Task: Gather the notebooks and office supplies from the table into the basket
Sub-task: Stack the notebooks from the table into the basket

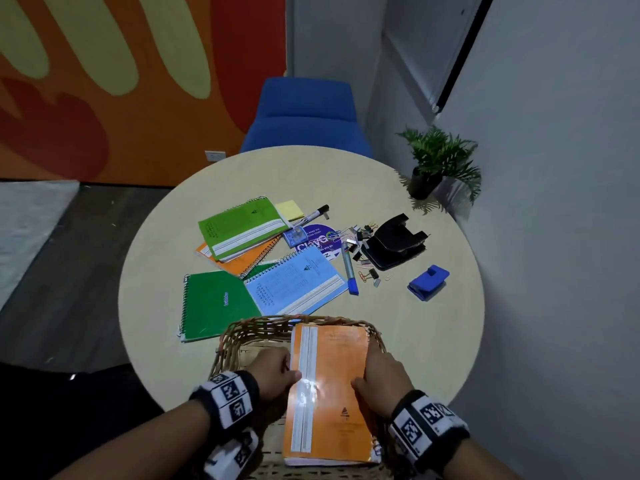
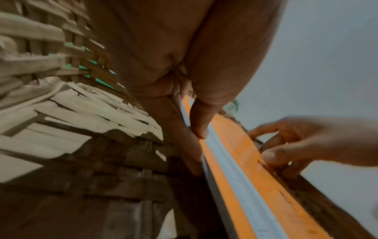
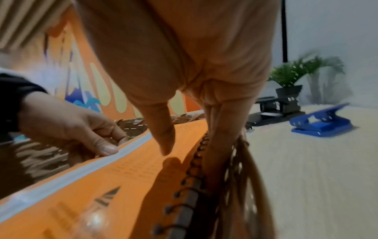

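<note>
An orange spiral notebook [image 1: 329,393] lies tilted inside the wicker basket [image 1: 263,323] at the table's near edge. My left hand [image 1: 287,370] pinches its left edge, thumb on top [image 2: 200,127] and fingers underneath. My right hand [image 1: 363,375] holds the spiral side, with fingers [image 3: 223,137] down between the coil and the basket wall and the thumb just over the cover. Further out on the table lie a light green notebook [image 1: 239,223] on another orange one, a dark green notebook [image 1: 218,303] and a blue notebook [image 1: 294,282].
A black hole punch [image 1: 394,244], a blue hole punch [image 1: 427,282], a blue-capped marker [image 1: 349,271], a black marker [image 1: 311,214], yellow sticky notes [image 1: 290,209] and scattered clips [image 1: 360,237] lie mid-table. A potted plant [image 1: 436,164] stands far right. A blue chair [image 1: 304,112] sits behind the table.
</note>
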`<state>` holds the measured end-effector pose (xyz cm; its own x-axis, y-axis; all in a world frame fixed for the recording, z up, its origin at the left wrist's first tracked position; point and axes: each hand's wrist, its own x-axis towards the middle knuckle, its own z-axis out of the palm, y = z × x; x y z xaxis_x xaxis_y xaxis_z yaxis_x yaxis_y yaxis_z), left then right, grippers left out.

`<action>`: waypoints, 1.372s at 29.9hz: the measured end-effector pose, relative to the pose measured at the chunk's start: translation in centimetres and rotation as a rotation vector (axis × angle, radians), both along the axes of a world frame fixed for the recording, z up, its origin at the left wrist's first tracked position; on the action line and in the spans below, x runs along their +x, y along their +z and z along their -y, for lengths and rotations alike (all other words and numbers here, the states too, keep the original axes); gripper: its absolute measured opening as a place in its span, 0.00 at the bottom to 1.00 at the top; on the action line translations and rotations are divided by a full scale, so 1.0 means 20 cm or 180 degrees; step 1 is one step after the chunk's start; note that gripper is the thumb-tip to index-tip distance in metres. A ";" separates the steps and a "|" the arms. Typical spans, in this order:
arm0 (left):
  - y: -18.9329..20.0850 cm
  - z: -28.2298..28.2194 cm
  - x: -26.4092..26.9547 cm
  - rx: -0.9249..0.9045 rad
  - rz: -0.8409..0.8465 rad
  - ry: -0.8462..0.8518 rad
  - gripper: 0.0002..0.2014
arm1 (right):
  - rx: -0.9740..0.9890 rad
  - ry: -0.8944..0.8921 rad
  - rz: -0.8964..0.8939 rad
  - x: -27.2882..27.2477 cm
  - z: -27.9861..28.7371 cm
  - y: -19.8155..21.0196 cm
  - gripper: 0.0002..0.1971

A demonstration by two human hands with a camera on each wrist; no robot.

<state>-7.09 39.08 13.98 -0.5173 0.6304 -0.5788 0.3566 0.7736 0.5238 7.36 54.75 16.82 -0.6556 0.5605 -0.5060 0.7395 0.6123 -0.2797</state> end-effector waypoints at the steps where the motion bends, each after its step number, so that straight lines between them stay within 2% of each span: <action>1: -0.01 -0.02 0.00 -0.0076 0.0025 -0.0051 0.05 | 0.0112 0.0056 0.0000 -0.01 0.02 0.00 0.33; 5: -0.04 -0.06 -0.01 -0.0401 -0.0162 -0.0207 0.14 | 0.0698 0.0607 0.0072 -0.03 0.08 0.01 0.23; 8: -0.03 -0.08 -0.01 -0.0661 -0.0571 -0.0557 0.17 | 0.0784 0.1243 0.0456 -0.02 0.13 -0.01 0.18; 10: 0.02 -0.09 -0.02 -0.0626 -0.0765 -0.0766 0.17 | 0.0789 0.1532 0.0758 -0.01 0.15 -0.04 0.20; 13: 0.17 -0.15 -0.13 -0.0220 -0.1211 -0.0611 0.13 | 0.0664 0.1607 0.0905 -0.02 0.15 -0.02 0.24; 15: 0.24 -0.22 -0.30 0.0070 -0.1543 -0.0306 0.12 | 0.0571 0.1570 0.0834 -0.04 0.14 0.02 0.24; 17: 0.25 -0.29 -0.52 0.0221 -0.1512 -0.0006 0.11 | 0.0407 0.1342 0.0512 -0.06 0.13 0.08 0.24; 18: 0.23 -0.32 -0.63 0.0119 -0.1397 0.0045 0.11 | 0.0315 0.1185 0.0313 -0.07 0.13 0.11 0.25; 22: 0.07 -0.42 -0.89 -0.0770 -0.0987 -0.0455 0.16 | 0.0107 0.0702 -0.0236 -0.10 0.10 0.26 0.29; 26: -0.04 -0.46 -0.94 -0.0865 -0.1095 -0.0800 0.25 | -0.0089 0.0308 -0.0338 -0.09 0.05 0.30 0.29; 28: -0.04 -0.47 -0.95 -0.0996 -0.1136 -0.0912 0.23 | -0.0111 0.0158 -0.0373 -0.07 0.03 0.29 0.29; 30: -0.03 -0.49 -0.98 -0.1126 -0.1111 -0.1000 0.14 | -0.0101 0.0062 -0.0435 -0.06 0.02 0.29 0.28; 31: -0.03 -0.49 -1.00 -0.1131 -0.1077 -0.1017 0.13 | -0.0116 0.0017 -0.0494 -0.05 0.02 0.29 0.27; 32: -0.03 -0.51 -1.01 -0.1108 -0.1030 -0.1039 0.18 | -0.0140 -0.0031 -0.0545 -0.04 0.02 0.30 0.26; 33: 0.00 -0.52 -1.01 -0.1070 -0.1019 -0.1134 0.21 | -0.0161 -0.0068 -0.0583 -0.04 0.01 0.31 0.26; 35: 0.11 -0.52 -0.99 -0.0820 -0.1073 -0.1180 0.22 | -0.0149 -0.0089 -0.0669 -0.03 -0.01 0.32 0.25; 39: 0.49 -0.49 -0.82 0.0037 -0.1523 -0.1203 0.05 | 0.0198 0.0126 -0.1216 -0.04 -0.04 0.42 0.28; 41: 0.68 -0.45 -0.71 0.0237 -0.1912 -0.1488 0.09 | 0.0635 0.0365 -0.1574 -0.09 -0.06 0.51 0.35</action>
<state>-21.24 48.16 27.48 -0.3996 0.8874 -0.2297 0.8783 0.4424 0.1812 5.49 55.93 26.99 -0.8510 0.5250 -0.0129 0.4744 0.7581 -0.4474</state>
